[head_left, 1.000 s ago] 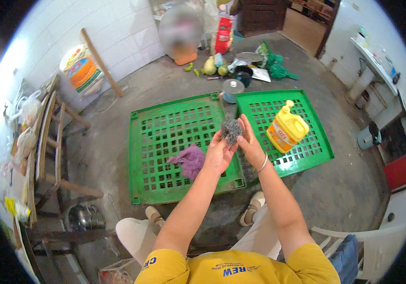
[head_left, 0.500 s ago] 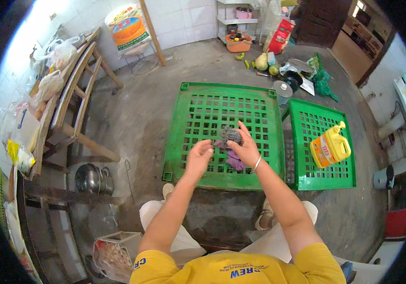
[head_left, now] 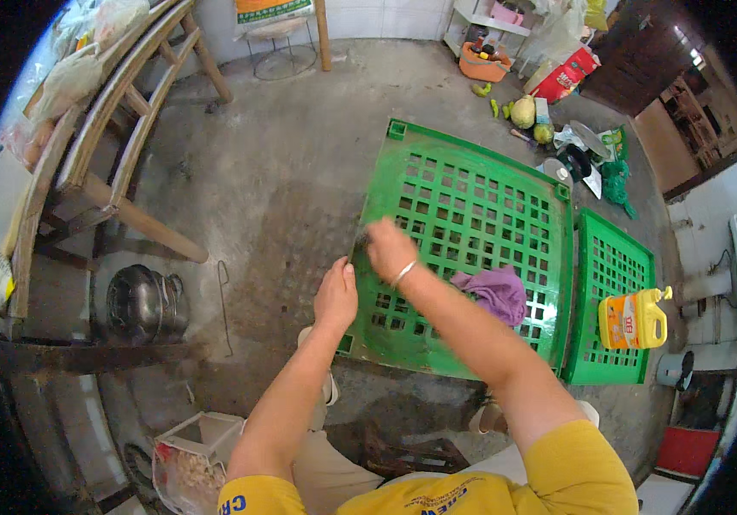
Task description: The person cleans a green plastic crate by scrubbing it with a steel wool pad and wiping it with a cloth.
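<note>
A green plastic table [head_left: 471,154] with a grid of square holes stands before me. My right hand [head_left: 391,249] is closed at its left edge, on a dark grey scouring pad [head_left: 365,241] mostly covered by the fingers. Just below it, my left hand [head_left: 336,296] is at the same edge, thumb up and fingers curled; the fingertips are partly hidden. A crumpled purple cloth [head_left: 497,293] lies on the tabletop, beyond my right forearm. On the smaller green table [head_left: 600,360] to the right, a yellow jug [head_left: 630,320] with a handle and pump top stands.
Wooden benches [head_left: 119,129] with plastic bags run along the left, a metal pot [head_left: 138,302] below them. Vegetables [head_left: 523,112], an orange basket [head_left: 482,64] and a green bag [head_left: 615,182] lie at the far right. A clear box [head_left: 192,463] sits near my left leg.
My view has turned left. My right hand has gone with the grey pad from the table's middle to its left edge, and my left hand has come to that edge. The purple cloth lies uncovered.
</note>
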`<state>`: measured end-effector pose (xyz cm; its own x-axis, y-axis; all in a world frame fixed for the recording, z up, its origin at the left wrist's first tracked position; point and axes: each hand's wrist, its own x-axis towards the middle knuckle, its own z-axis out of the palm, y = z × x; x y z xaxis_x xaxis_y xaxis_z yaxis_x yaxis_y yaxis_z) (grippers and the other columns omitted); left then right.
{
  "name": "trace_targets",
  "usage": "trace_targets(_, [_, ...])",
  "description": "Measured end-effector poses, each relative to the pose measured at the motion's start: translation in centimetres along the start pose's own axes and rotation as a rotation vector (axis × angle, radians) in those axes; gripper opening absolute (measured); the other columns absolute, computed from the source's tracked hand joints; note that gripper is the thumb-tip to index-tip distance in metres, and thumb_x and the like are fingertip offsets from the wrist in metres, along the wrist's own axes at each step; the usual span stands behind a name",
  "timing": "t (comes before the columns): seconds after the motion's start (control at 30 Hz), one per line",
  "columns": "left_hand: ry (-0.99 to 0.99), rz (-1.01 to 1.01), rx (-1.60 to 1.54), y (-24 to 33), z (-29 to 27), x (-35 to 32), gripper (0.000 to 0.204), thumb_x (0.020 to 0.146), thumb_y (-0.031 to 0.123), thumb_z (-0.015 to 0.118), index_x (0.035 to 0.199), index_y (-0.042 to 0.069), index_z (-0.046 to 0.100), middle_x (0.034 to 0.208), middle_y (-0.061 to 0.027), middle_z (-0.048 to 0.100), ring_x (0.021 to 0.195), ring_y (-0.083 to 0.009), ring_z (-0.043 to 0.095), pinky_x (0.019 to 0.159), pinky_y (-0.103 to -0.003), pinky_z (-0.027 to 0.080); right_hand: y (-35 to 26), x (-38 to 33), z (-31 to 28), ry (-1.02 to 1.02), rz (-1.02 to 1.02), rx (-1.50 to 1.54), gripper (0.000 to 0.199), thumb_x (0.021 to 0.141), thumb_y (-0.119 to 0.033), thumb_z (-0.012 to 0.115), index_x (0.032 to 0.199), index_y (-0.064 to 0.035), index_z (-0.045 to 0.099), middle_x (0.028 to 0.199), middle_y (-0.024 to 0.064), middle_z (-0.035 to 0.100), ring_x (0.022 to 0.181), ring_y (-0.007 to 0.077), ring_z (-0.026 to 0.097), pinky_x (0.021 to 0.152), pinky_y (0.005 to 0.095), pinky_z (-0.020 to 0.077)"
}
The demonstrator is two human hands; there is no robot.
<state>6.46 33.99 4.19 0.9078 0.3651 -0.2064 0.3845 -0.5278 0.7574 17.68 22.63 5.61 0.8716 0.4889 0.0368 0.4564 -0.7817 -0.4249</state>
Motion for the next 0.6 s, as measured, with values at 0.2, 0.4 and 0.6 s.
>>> trace_targets(0.2, [-0.068, -0.023, 0.004, 1.0, -0.3, 0.4, 0.044, 0.097, 0.036, 0.027, 0.127, 0.009, 0.044, 0.117, -0.0177, 0.054, 0.107, -0.0355, 0.052, 0.088, -0.044, 0.042, 5.4, 10.4, -2.2, 0.323, 0.11, 0.08, 0.03, 0.08, -0.027, 0.062, 0.097, -0.005, 0.052, 0.093, 0.0183, 0.057, 0.085, 0.037, 0.058, 0.072, 0.0455, 0.0483])
trace_targets(0.4, [-0.056, -0.031, -0.074, 0.0, 0.1, 0.5, 0.044, 0.096, 0.036, 0.028, 0.127, 0.009, 0.044, 0.12, -0.0181, 0.053, 0.109, -0.0356, 0.051, 0.089, -0.044, 0.041, 0.5, -1.4, -0.9, -0.01, -0.187, 0.023, 0.025, 0.077, -0.027, 0.064, 0.097, -0.0127, 0.057, 0.088, 0.0154, 0.053, 0.081, 0.0349, 0.058, 0.066, 0.0426, 0.0494])
trace_targets(0.6, [-0.065, -0.034, -0.09, 0.0, -0.2, 0.5, 0.044, 0.096, 0.036, 0.028, 0.127, 0.009, 0.045, 0.119, -0.0179, 0.054, 0.11, -0.0359, 0.051, 0.09, -0.044, 0.04, 4.2, 7.0, -1.8, 0.148, -0.12, -0.226, 0.015, 0.077, -0.013, 0.06, 0.092, -0.0105, 0.062, 0.086, 0.0148, 0.056, 0.081, 0.0324, 0.058, 0.068, 0.0418, 0.0496])
